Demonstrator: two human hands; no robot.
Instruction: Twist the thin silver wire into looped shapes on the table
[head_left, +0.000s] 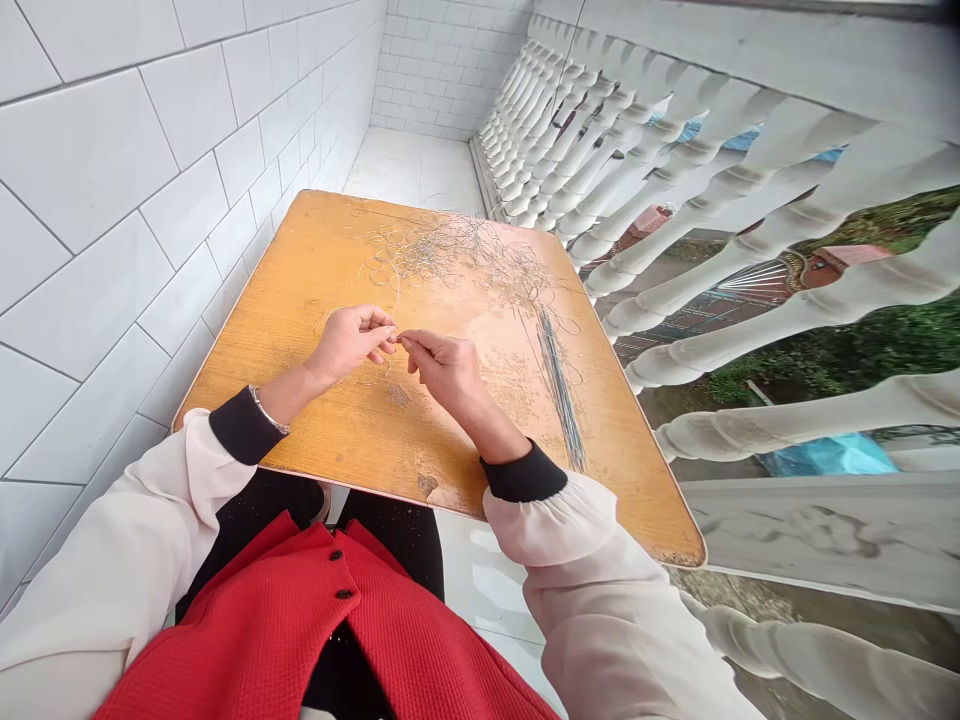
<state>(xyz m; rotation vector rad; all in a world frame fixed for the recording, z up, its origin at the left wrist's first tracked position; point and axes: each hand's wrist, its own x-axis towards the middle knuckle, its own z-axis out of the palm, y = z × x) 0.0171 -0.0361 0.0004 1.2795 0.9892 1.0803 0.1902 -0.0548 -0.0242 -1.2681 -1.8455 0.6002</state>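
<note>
Over the wooden tabletop [292, 270], my left hand [351, 343] pinches a thin wire [398, 288] between thumb and fingers. My right hand [448, 372] meets it fingertip to fingertip, its thumb and forefinger closed on the same small spot. The bit between the fingertips is mostly hidden. A fine strand curves up from there, and another loops below the left hand. Beyond both hands lies a loose tangle of curled wires [427, 252]. Right of my right hand rests a bundle of straight grey wires [559, 385], lying lengthwise.
A white tiled wall [172, 200] runs along the left. White balusters [690, 330] line the right side close to the table edge. Worn patches and a dark chip [427, 485] mark the tabletop near its front edge. Pale floor [420, 165] shows beyond the table.
</note>
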